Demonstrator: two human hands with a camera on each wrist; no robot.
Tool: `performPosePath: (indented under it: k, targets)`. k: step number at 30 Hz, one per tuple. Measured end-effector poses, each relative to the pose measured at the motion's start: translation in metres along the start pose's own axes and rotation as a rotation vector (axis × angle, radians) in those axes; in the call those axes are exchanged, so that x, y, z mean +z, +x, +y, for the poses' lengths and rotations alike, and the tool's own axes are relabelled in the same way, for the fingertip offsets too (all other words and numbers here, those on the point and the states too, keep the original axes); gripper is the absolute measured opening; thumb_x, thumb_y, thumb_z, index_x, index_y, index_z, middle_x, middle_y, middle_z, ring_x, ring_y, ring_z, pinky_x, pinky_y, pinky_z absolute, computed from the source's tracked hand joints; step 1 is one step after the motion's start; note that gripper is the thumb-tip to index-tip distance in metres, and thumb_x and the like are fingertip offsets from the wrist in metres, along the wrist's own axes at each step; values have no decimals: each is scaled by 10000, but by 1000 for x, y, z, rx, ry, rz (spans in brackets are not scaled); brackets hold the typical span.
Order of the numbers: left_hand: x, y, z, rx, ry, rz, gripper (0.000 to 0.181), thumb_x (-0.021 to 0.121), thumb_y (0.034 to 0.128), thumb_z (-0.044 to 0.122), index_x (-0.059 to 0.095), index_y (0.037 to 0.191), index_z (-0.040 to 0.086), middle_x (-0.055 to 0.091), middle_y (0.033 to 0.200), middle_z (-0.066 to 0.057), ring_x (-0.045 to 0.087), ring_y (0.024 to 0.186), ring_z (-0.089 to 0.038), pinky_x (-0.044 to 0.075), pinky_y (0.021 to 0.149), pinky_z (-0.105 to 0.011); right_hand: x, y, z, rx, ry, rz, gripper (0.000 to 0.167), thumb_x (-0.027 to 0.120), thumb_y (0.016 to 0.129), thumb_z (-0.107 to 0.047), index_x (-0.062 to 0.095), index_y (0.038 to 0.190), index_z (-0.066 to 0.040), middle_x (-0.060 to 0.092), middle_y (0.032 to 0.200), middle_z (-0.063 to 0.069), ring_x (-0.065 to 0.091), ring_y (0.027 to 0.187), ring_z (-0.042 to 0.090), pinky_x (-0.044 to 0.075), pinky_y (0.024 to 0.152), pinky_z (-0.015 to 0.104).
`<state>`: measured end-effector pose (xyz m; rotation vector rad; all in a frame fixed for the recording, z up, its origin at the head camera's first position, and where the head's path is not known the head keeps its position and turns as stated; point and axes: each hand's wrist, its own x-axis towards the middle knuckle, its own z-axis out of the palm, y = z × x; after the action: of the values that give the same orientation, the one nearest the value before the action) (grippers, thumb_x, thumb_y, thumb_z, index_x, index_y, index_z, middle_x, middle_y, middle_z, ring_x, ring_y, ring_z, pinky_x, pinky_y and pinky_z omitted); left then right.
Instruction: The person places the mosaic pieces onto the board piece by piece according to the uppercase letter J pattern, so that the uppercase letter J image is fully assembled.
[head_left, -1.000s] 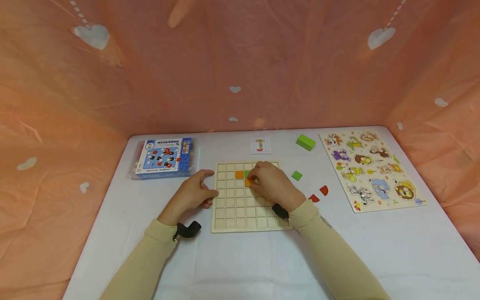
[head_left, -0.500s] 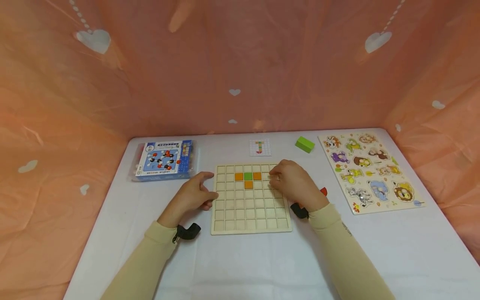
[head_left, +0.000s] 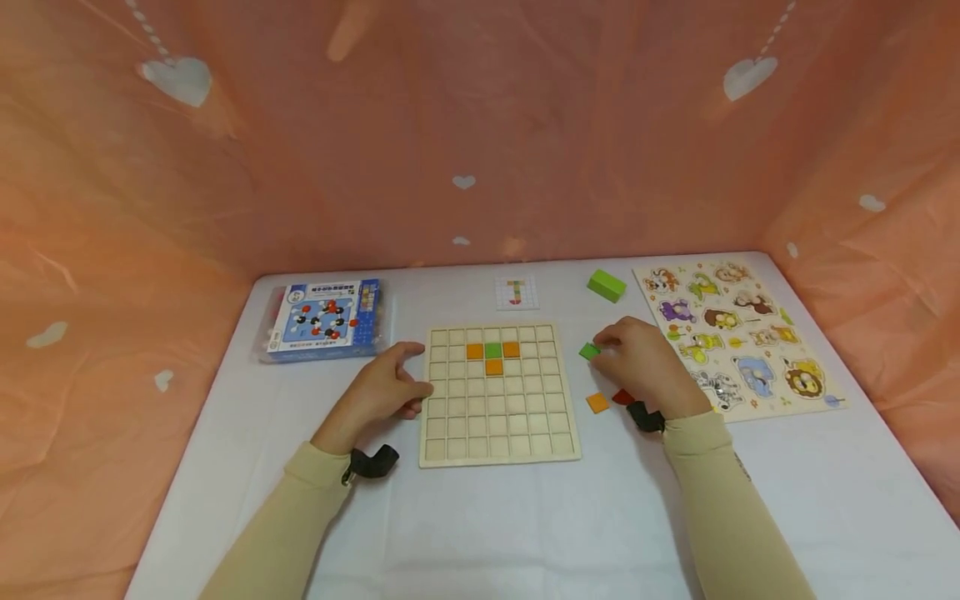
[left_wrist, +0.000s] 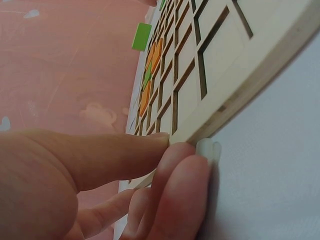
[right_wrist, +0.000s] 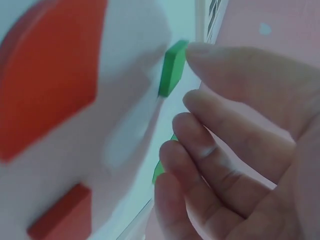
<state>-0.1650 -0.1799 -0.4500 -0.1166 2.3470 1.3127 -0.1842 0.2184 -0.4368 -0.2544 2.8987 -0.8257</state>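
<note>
A wooden grid board lies on the table with three orange tiles and one green tile in its upper cells. My left hand holds the board's left edge: in the left wrist view the thumb presses on the rim, with curled fingers against its side. My right hand hovers over a loose green tile right of the board. In the right wrist view its thumb tip is at the tile, the index tip stands apart, and no grip shows.
A loose orange tile and a red quarter-round piece lie near my right wrist. Behind the board are a pattern card and a green block. A boxed set stands left, an animal puzzle right.
My right hand has left the board and moved right to the loose green tile. An orange tile beside the green one on the board is uncovered. The left hand stays at the edge.
</note>
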Motion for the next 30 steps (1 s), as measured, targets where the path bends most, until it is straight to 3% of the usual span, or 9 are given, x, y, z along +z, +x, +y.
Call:
performPosePath:
  k: [11,30]
  targets:
    - [-2,0,0,2,13,-3,771,801,969,123,411,1634,125,667,917,-127,693,678,-162,654,651,-296,2,3,4,34,5,-35,337,768,984,-243,778,1236,-20,729,1270,177,691,1184,359,581,1038,567]
    - [-1,2,0,15,13,-4,768,795,966,111,412,1632,108,668,906,-126,696,667,-158,652,638,-300,2,0,3,60,16,-26,273,699,1011,-168,782,1232,-31,724,1304,189,670,1219,377,561,1083,590]
